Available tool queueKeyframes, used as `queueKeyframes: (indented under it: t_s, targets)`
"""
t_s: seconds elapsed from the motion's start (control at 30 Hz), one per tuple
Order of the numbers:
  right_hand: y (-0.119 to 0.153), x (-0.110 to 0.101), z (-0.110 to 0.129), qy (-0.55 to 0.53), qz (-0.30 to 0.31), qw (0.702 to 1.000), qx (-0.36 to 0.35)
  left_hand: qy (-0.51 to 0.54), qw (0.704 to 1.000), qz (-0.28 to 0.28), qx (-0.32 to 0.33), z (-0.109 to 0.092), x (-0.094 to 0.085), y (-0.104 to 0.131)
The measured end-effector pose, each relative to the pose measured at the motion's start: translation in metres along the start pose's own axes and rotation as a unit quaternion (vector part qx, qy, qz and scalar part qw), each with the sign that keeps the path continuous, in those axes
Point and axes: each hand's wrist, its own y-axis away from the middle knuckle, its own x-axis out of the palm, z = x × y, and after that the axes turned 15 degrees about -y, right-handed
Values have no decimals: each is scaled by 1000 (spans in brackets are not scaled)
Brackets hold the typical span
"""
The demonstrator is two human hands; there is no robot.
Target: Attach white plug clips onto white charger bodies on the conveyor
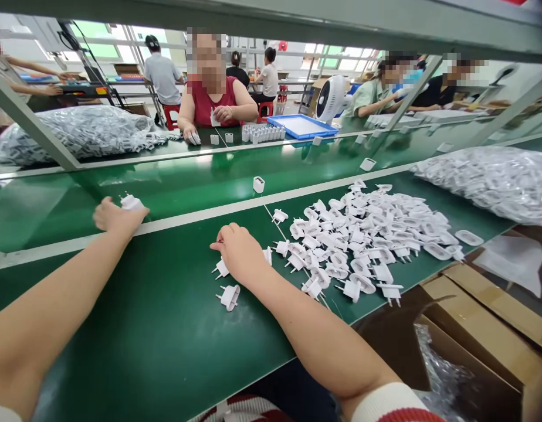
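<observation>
Over the green conveyor belt, my left hand (117,218) grips a white charger plug (131,203) between thumb and fingers, its two pins pointing up and away. My right hand (241,251) is above the green worktop with its fingers curled down; whatever they may hold is hidden. Just below those fingers lies a white two-pin plug piece (221,268), and a second plug piece (229,298) rests nearer to me, hollow side showing. To the right spreads a heap of similar white plug pieces (354,228). A white charger housing (258,184) stands on the belt.
A white strip (200,212) divides worktop and belt. Clear bags of white parts lie at right (495,181) and far left (77,132). Cardboard boxes (482,310) stand at lower right. Across the belt, a person in red (213,97) handles housings near a blue tray (301,125).
</observation>
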Motion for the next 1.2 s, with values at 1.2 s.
queueKeyframes:
  t_s: [1.2]
  targets:
    - [6, -15, 19, -751, 128, 617, 200, 37, 958, 274, 82, -78, -53, 188]
